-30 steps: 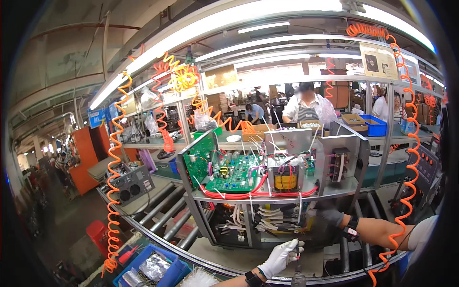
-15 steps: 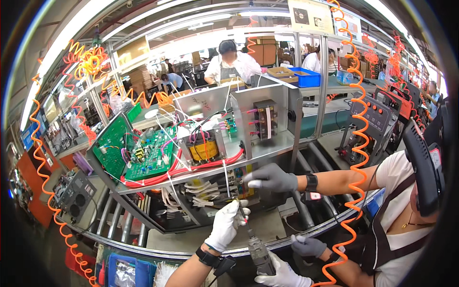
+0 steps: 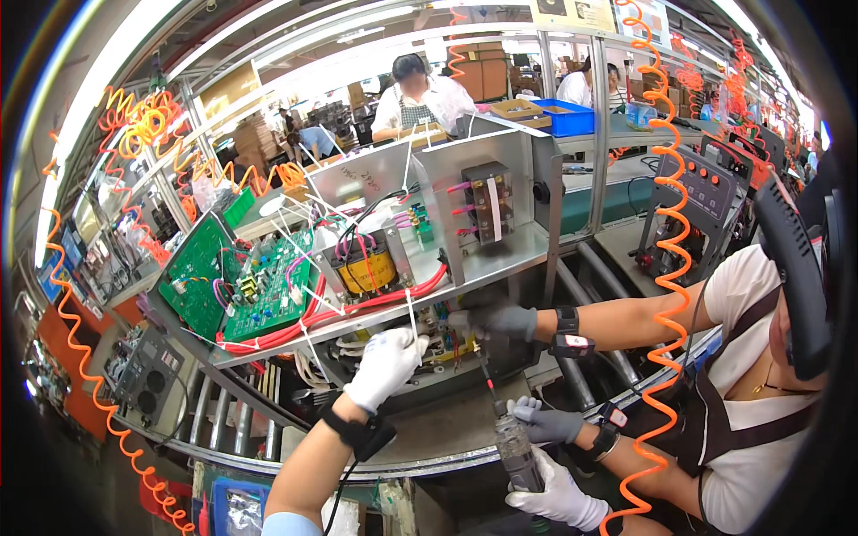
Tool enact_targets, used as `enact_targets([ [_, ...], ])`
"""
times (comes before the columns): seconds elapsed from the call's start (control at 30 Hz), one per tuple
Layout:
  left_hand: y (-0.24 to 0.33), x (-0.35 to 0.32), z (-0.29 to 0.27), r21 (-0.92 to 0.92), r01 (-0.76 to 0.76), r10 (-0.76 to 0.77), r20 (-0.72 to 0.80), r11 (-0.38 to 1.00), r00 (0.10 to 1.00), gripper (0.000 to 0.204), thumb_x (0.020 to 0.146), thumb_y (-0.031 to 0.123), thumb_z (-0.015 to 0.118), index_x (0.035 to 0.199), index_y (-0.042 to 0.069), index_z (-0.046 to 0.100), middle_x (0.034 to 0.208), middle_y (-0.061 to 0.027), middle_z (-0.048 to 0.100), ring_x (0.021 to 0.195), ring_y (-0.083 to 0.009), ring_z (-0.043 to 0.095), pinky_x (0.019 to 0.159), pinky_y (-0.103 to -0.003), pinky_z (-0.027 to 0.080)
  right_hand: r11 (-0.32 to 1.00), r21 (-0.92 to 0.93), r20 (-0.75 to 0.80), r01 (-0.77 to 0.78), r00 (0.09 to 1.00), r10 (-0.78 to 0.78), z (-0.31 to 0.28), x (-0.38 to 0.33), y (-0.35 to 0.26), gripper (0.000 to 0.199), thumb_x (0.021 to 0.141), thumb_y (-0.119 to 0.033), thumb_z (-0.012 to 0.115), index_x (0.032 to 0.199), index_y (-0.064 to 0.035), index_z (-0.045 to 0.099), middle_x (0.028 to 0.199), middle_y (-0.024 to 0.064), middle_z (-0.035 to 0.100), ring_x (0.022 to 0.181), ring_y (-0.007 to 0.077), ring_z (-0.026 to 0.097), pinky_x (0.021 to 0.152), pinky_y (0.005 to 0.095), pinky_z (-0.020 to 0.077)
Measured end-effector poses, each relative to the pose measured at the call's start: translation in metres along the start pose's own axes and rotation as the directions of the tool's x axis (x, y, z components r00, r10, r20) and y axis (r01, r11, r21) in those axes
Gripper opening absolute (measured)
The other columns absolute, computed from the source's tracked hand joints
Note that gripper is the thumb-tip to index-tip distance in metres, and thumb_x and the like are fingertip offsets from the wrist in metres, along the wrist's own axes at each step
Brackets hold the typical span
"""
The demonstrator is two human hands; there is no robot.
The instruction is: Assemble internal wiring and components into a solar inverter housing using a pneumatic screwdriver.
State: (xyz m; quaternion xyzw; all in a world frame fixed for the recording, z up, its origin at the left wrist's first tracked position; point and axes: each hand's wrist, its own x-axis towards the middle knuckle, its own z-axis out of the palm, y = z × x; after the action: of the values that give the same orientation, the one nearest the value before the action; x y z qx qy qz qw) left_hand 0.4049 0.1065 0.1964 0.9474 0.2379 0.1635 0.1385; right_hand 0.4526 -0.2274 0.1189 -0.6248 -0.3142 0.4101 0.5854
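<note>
At grey metal chassis (image 3: 436, 214), left white-gloved hand (image 3: 386, 368) has now arrived, grip unclear; right white-gloved hand (image 3: 561, 496) grasps grey cylindrical screwdriver (image 3: 518, 454).

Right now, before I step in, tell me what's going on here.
The person's white-gloved right hand holds a driver, which points up toward an open cabinet. The left hand is at the cabinet's lower front, below the red wires; whether it grips anything is unclear. A co-worker has one grey-gloved hand, blurred, by that same lower front and the other close to the driver.
</note>
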Motion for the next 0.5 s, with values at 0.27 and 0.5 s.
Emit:
enact_targets([
  [0.27, 0.0, 0.041, 0.032, -0.269, 0.248, -0.161, 0.309, 0.931, 0.937, 0.033, 0.092, 0.026, 0.06, 0.111, 0.0, 0.065, 0.1, -0.0199, 0.069, 0.089, -0.0314, 0.067, 0.08, -0.037, 0.05, 0.986, -0.074, 0.004, 0.147, 0.989, -0.148, 0.004, 0.01, 0.006, 0.098, 0.074, -0.043, 0.077, 0.149, -0.0005, 0.031, 0.13, 0.0172, 0.055, 0.114, 0.0259, 0.057, 0.101, 0.0366, 0.0442],
  [0.5, -0.001, 0.02, 0.028, -0.123, -0.075, 0.088, 0.107, 0.99, 0.99, 0.027, 0.092, 0.017, 0.058, 0.113, 0.002, 0.065, 0.099, -0.0214, 0.067, 0.089, -0.0354, 0.067, 0.078, -0.039, 0.052, 0.989, -0.117, 0.115, 0.086, 0.991, -0.072, 0.001, 0.037, 0.003, 0.091, 0.076, -0.034, 0.08, 0.146, 0.0005, 0.034, 0.105, 0.0071, 0.06, 0.097, 0.0134, 0.057, 0.09, 0.0303, 0.0472],
])
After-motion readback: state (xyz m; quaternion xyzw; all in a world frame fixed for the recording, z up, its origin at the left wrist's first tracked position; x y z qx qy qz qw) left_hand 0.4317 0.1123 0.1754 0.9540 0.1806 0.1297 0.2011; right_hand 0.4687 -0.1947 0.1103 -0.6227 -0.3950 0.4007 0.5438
